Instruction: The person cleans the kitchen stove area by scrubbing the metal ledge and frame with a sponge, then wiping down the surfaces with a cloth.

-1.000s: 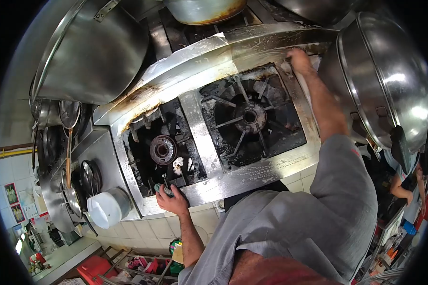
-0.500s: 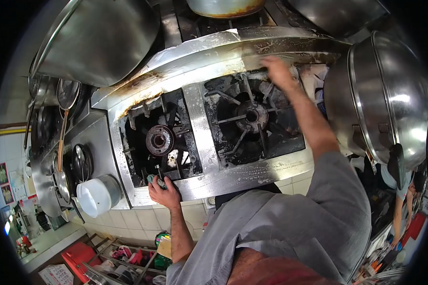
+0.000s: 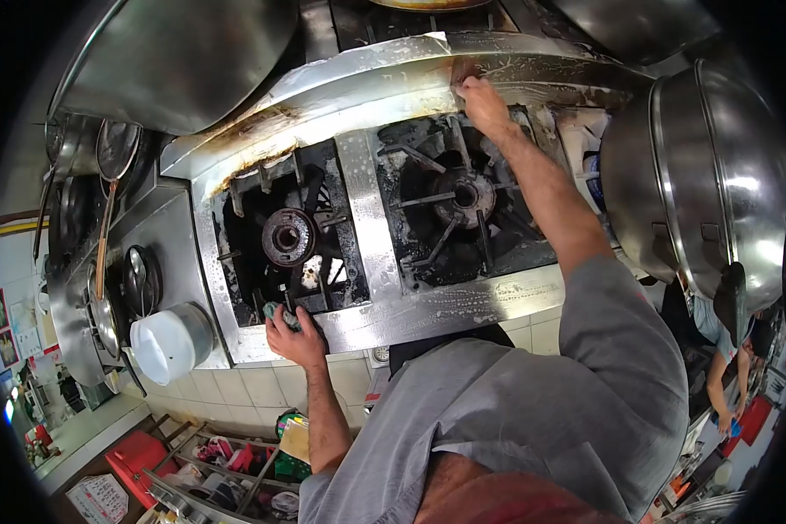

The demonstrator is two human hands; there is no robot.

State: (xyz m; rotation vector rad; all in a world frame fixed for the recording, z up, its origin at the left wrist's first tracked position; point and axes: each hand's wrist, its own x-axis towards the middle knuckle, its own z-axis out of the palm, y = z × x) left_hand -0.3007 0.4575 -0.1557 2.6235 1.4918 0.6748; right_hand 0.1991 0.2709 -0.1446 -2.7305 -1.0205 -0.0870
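Along the front edge of the steel gas stove (image 3: 380, 218), my left hand (image 3: 299, 339) is closed over a dark green scouring pad (image 3: 288, 320). My right hand (image 3: 485, 103) reaches across the right burner (image 3: 465, 196) to the raised steel back panel (image 3: 393, 98). Its fingers are bunched against the panel, and whatever they hold is hidden. White suds streak the panel and the stove's front rim. Left of that burner is a second one (image 3: 288, 237) in a blackened, greasy well. Brown grime stains the panel's left part.
Large steel pans (image 3: 183, 61) lean at the back left, with big steel bowls (image 3: 690, 183) at the right. A white plastic tub (image 3: 168, 345), strainer (image 3: 118, 148) and ladle stand left. Below is a cluttered rack (image 3: 236, 472). Another person's arm (image 3: 720, 393) shows far right.
My right hand has moved left and slightly up along the back panel, and its fingers are now bunched. The left hand stays at the front edge with the pad. The view has shifted slightly.
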